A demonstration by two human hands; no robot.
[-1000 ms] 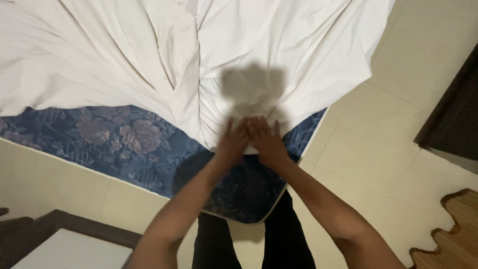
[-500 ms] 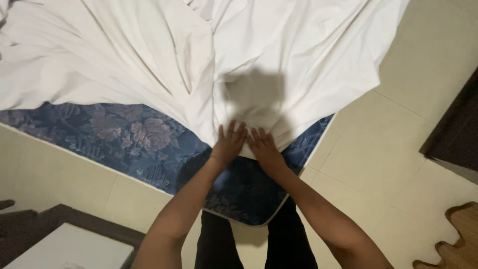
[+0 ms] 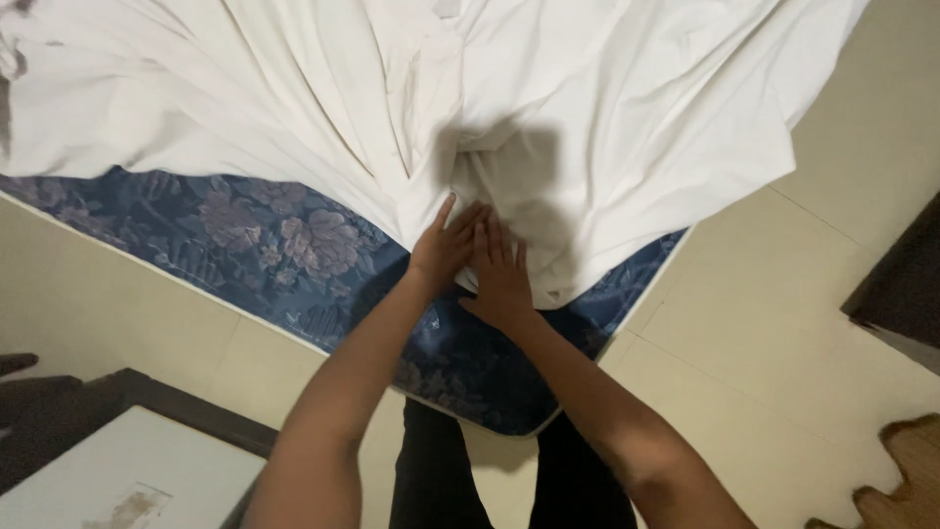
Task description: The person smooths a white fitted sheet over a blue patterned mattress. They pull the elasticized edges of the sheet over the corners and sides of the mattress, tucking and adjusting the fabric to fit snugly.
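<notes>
I am looking at a bedroom: a blue floral-patterned mattress (image 3: pixel 264 245) under a crumpled white cotton sheet (image 3: pixel 607 127), cream floor tiles (image 3: pixel 783 323), and dark wooden furniture (image 3: pixel 906 284) alongside.

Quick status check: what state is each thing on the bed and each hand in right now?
white sheet: creased, bunched toward the mattress corner
mattress: near corner uncovered
left hand: flat on the sheet edge, fingers extended
right hand: flat on the sheet, beside the left hand
</notes>
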